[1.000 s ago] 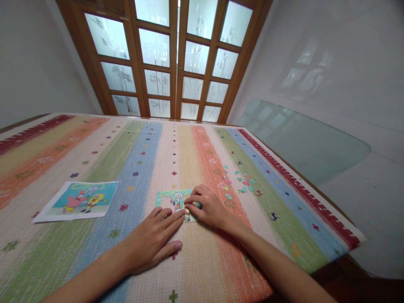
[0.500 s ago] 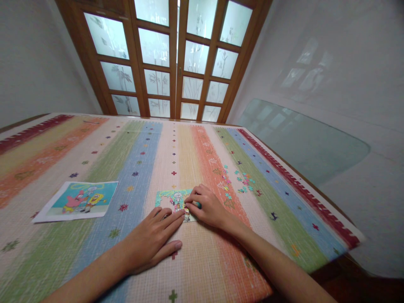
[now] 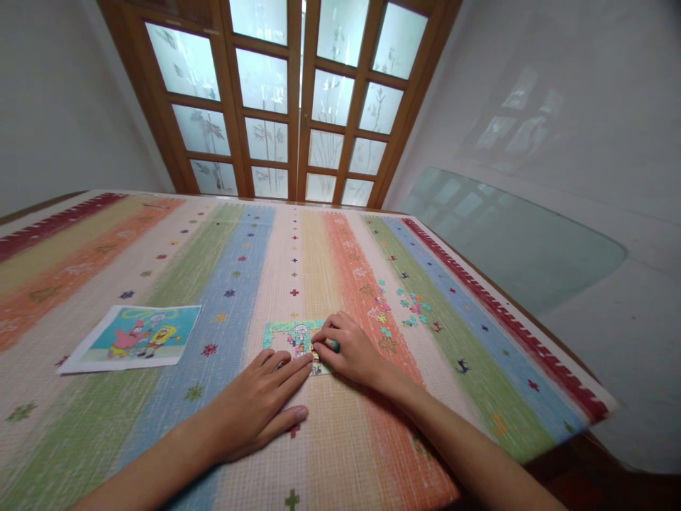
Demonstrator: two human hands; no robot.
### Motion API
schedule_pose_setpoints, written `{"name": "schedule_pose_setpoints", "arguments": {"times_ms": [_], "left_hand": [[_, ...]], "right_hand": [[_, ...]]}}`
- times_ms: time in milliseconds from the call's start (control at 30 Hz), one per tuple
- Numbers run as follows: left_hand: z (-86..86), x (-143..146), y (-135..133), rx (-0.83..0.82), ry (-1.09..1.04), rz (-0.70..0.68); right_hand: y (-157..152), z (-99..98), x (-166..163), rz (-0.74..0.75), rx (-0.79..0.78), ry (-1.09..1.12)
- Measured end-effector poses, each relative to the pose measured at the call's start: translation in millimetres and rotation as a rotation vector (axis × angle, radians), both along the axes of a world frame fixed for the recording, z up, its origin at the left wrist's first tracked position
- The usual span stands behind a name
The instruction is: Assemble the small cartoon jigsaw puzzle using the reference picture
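head view: one camera looks down over a counter (image 3: 159, 440) covered by a striped cloth (image 3: 340, 284) in red, orange, green, blue and cream bands.
left hand: the left hand (image 3: 255, 408) lies flat on the cloth, palm down, fingers stretched and loose, grasping nothing; its fingertips (image 3: 303, 360) touch the near left edge of the puzzle.
right hand: the right hand (image 3: 348, 349) is curled over the puzzle's right side, fingers bent and pinched on a small teal puzzle piece (image 3: 334, 345), which sits at the puzzle's right edge under the fingertips.
puzzle: the partly built puzzle (image 3: 295, 339) lies flat near the middle of the counter, between the two hands, on the cream stripe beside the orange one; its top border is joined, and part of its inside shows bare cloth.
loose pieces: a scatter of loose pieces (image 3: 409, 309) lies on the orange and green stripes, just beyond and to the right of the right hand, apart from the puzzle.
reference picture: a printed cartoon picture (image 3: 133, 337) lies flat to the left, well apart from the puzzle and from both hands.
background: wooden doors (image 3: 298, 99) with frosted glass panes stand past the far end of the counter; a sheet of glass (image 3: 511, 234) leans by the wall on the right.
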State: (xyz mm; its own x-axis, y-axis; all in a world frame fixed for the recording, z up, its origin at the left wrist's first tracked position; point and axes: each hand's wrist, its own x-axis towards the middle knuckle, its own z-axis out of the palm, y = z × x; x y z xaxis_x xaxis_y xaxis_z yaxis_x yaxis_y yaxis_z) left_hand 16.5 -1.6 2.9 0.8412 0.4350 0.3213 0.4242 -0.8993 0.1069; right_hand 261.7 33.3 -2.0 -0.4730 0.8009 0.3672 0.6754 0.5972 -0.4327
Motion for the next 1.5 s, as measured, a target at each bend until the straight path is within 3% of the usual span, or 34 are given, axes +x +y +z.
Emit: {"name": "schedule_pose_setpoints", "arguments": {"times_ms": [467, 833, 1267, 1500], "left_hand": [[3.8, 1, 0, 0.043, 0.008, -0.013], [3.6, 2, 0, 0.004, 0.001, 0.003], [14.7, 13, 10, 0.044, -0.017, -0.063], [10.9, 21, 9, 0.062, -0.063, -0.04]], "right_hand": [[6, 12.8, 17, 0.027, 0.034, 0.063], [0, 4.8, 16, 0.159, 0.06, -0.042], [-2, 2.5, 14, 0.136, 0.071, -0.098], [-2, 0.5, 16, 0.137, 0.082, -0.1]]}}
